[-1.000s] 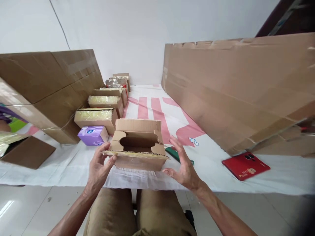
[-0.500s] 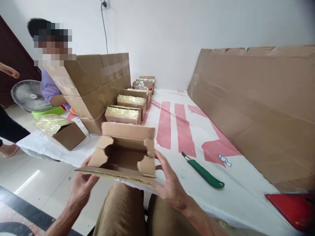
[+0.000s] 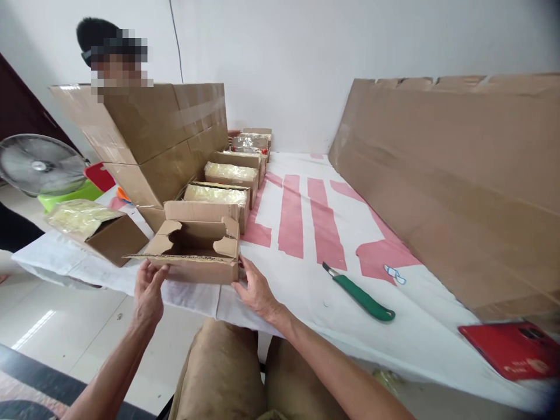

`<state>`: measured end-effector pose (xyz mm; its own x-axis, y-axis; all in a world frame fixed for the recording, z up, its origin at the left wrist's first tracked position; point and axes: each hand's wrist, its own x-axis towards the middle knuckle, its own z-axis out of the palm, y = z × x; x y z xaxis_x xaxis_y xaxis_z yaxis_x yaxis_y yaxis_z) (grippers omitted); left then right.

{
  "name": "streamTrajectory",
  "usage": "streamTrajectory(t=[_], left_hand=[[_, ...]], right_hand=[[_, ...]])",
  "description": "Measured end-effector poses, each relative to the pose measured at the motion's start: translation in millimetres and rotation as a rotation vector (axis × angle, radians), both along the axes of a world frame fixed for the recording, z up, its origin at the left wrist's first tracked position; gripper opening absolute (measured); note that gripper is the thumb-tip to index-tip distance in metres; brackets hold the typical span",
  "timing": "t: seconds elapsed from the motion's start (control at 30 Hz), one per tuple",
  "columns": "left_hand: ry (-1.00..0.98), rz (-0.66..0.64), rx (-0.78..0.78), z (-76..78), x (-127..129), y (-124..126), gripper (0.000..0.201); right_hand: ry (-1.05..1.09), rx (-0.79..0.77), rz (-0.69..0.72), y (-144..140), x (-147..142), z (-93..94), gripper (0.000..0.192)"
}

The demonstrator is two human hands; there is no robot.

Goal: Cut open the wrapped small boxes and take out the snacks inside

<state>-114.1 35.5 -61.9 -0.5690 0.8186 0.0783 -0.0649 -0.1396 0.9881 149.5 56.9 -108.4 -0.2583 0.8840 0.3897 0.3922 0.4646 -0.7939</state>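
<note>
Left of centre in the frame, near the front edge of the table, we have an open, rectangular brown cardboard box [image 3: 199, 273], its flaps spread and its dark inside showing. Our left hand [image 3: 149, 289] grips its front left corner, thumb on the front and fingers curled under the flap. Our right hand [image 3: 258, 289] closes on the front right corner, the thumb low and the fingers along the side, partly hidden.

Beneath lies a white cloth with pink shapes [image 3: 301, 309]. Behind our box, a row of brown cardboard boxes topped with yellowish film [image 3: 217, 195] runs toward the wall. To the left sits another film-topped cardboard box [image 3: 120, 238], by a tall stack of taped brown cartons [image 3: 149, 131].

Right of centre we see a green-handled cutter [image 3: 361, 296]; at lower right, a red phone [image 3: 510, 350] lies below a large brown cardboard panel [image 3: 437, 186]. A person [image 3: 98, 41] shows at upper left, above a round grey fan [image 3: 41, 166].
</note>
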Motion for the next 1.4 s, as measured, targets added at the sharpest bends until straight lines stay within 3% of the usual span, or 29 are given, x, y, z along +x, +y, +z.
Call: streamTrajectory(t=[0.1,0.2,0.27,0.47,0.67,0.83,1.03,1.23,1.4], left_hand=[[0.009,0.096,-0.183,-7.0,7,-31,0.079],[-0.006,0.050,-0.259,-13.0,26,-50,0.083],[-0.031,0.004,-0.232,-15.2,45,-50,0.081],[0.031,-0.134,-0.102,-14.0,85,-24,0.067],[0.111,-0.122,-0.156,-19.3,86,-10,0.058],[0.180,-0.114,-0.153,-19.4,93,10,0.059],[0.228,-0.082,-0.063,-19.4,113,58,0.058],[0.260,-0.034,-0.009,-31.2,124,116,0.063],[0.285,-0.023,-0.008,-37.5,121,133,0.065]], right_hand=[[-0.067,-0.006,0.014,-3,3,0.5,0.080],[-0.092,0.003,0.053,-4,3,3.4,0.081],[-0.100,0.011,0.080,-5,3,2.2,0.081],[-0.116,-0.031,0.101,-5,6,-6.0,0.084],[-0.118,-0.151,0.148,-3,8,3.7,0.088],[-0.076,-0.190,0.099,-4,6,5.9,0.087],[0.026,-0.172,0.026,-4,3,-9.4,0.080],[0.090,-0.126,0.016,-1,1,-26.4,0.075],[0.118,-0.092,0.016,0,1,-29.7,0.073]])
